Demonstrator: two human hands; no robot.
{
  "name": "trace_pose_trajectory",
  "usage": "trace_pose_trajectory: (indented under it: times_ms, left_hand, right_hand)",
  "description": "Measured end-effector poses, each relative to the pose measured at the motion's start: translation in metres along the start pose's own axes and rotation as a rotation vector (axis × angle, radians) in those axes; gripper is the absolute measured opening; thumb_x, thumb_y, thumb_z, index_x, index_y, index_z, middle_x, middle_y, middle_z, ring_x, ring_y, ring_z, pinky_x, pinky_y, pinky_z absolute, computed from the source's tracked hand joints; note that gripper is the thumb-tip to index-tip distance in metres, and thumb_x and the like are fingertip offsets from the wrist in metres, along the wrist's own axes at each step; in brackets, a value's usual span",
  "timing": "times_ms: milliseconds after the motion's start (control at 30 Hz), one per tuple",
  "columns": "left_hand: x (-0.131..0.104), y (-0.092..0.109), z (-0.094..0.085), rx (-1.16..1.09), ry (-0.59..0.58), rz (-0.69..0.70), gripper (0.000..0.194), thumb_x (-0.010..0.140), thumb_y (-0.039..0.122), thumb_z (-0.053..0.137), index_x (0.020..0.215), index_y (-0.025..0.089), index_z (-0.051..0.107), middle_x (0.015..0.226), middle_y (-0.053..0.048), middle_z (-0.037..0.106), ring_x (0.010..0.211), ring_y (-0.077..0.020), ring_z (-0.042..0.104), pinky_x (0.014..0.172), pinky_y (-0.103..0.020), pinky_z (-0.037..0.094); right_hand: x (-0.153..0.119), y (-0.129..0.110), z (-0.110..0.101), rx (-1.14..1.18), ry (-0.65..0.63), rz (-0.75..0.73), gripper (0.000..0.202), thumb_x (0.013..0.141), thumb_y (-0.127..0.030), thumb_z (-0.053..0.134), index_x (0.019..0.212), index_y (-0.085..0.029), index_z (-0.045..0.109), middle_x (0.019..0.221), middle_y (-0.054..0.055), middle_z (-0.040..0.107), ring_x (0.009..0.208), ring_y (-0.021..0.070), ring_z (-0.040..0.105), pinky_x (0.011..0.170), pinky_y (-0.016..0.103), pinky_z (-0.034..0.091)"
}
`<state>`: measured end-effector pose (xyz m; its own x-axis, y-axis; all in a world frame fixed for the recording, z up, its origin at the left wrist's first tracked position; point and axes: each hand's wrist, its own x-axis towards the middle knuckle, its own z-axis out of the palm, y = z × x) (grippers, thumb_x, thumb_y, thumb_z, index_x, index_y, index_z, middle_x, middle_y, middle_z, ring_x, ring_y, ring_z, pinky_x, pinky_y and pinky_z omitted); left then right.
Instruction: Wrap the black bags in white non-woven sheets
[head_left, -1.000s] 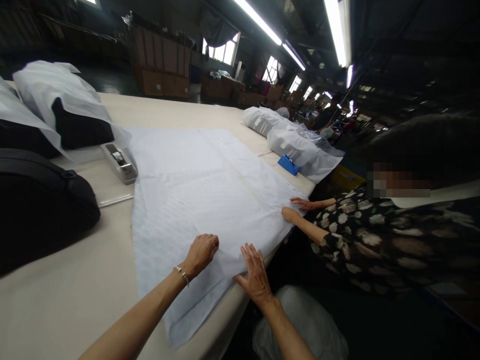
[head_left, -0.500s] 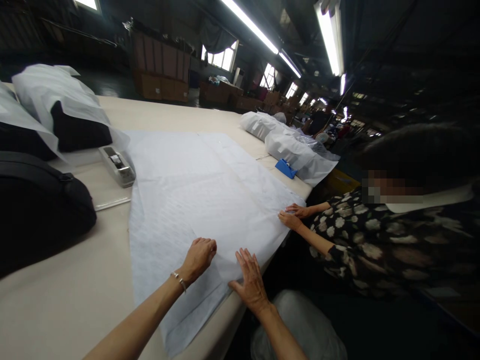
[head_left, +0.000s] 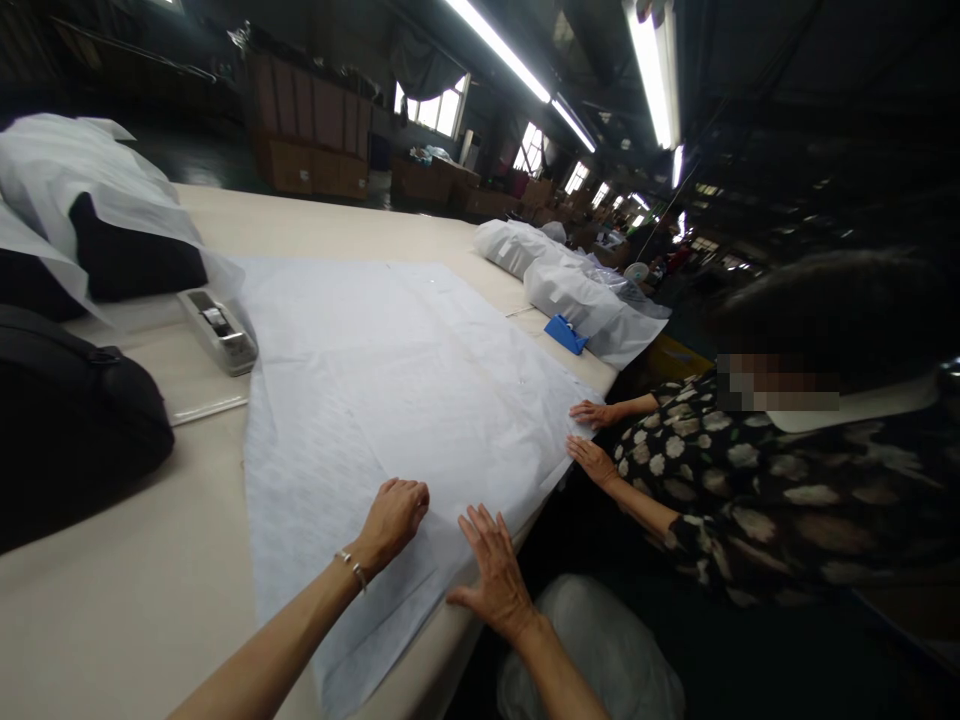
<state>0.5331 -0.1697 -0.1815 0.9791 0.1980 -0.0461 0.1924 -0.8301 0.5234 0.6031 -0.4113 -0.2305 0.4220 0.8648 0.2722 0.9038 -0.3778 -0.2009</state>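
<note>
A large, thin white sheet (head_left: 360, 380), lightly creased, lies spread over the cream table. My left hand (head_left: 394, 515), with a bracelet at its wrist, is over the sheet's near part; its fingers are curled in, and whatever they may hold is hidden. Near the table's front edge, my right hand (head_left: 495, 575) is spread, thumb apart, fingertips by the sheet's border. Farther right, a co-worker's two hands (head_left: 592, 440) rest at the sheet's right corner, one above the other.
A black bag (head_left: 75, 430) and white-covered black items (head_left: 139, 250) stand on the left, beside a grey tape-dispenser-like case (head_left: 217, 330). At the back right are wrapped bundles (head_left: 577, 300) and a blue object (head_left: 565, 333). A pale filled sack (head_left: 592, 650) sits below the table edge.
My right hand has shifted slightly left and down, its fingers still spread. The co-worker's nearer hand has moved a little right and its fingers have opened out. The view has turned slightly.
</note>
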Motion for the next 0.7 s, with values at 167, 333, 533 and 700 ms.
trace_pose_trajectory:
  times_ms: [167, 333, 533, 700]
  left_hand:
    - [-0.001, -0.001, 0.001, -0.009, 0.007, -0.006, 0.013, 0.092, 0.013, 0.054, 0.092, 0.019, 0.066, 0.098, -0.006, 0.073, 0.101, -0.0244, 0.065, 0.108, -0.045, 0.035]
    - [-0.001, 0.000, -0.003, -0.016, 0.008, -0.009, 0.012, 0.092, 0.013, 0.055, 0.092, 0.019, 0.066, 0.099, -0.006, 0.073, 0.102, -0.0238, 0.065, 0.109, -0.045, 0.034]
    - [-0.002, 0.000, -0.005, -0.031, 0.008, -0.011, 0.012, 0.092, 0.014, 0.055, 0.092, 0.019, 0.066, 0.100, -0.005, 0.073, 0.103, -0.0236, 0.065, 0.111, -0.046, 0.032]
    - [-0.003, -0.001, -0.001, -0.046, 0.007, -0.013, 0.014, 0.092, 0.013, 0.053, 0.092, 0.019, 0.066, 0.100, -0.005, 0.073, 0.103, -0.0233, 0.066, 0.112, -0.047, 0.031]
  right_hand:
    - [-0.002, -0.004, 0.001, -0.014, -0.042, -0.038, 0.110, 0.065, -0.044, 0.089, 0.155, -0.019, 0.031, 0.157, 0.016, 0.039, 0.148, 0.0365, 0.030, 0.118, 0.062, 0.030]
    - [-0.001, -0.005, 0.004, -0.018, -0.026, -0.026, 0.104, 0.070, -0.038, 0.086, 0.156, -0.019, 0.029, 0.158, 0.016, 0.038, 0.148, 0.0353, 0.030, 0.119, 0.062, 0.029]
    - [0.001, -0.003, 0.012, 0.014, 0.017, -0.017, 0.100, 0.074, -0.031, 0.081, 0.157, -0.020, 0.027, 0.157, 0.016, 0.039, 0.147, 0.0353, 0.032, 0.119, 0.061, 0.029]
    - [-0.001, -0.003, 0.009, 0.017, 0.013, -0.016, 0.098, 0.074, -0.031, 0.081, 0.156, -0.019, 0.028, 0.157, 0.016, 0.040, 0.147, 0.0351, 0.033, 0.118, 0.061, 0.031]
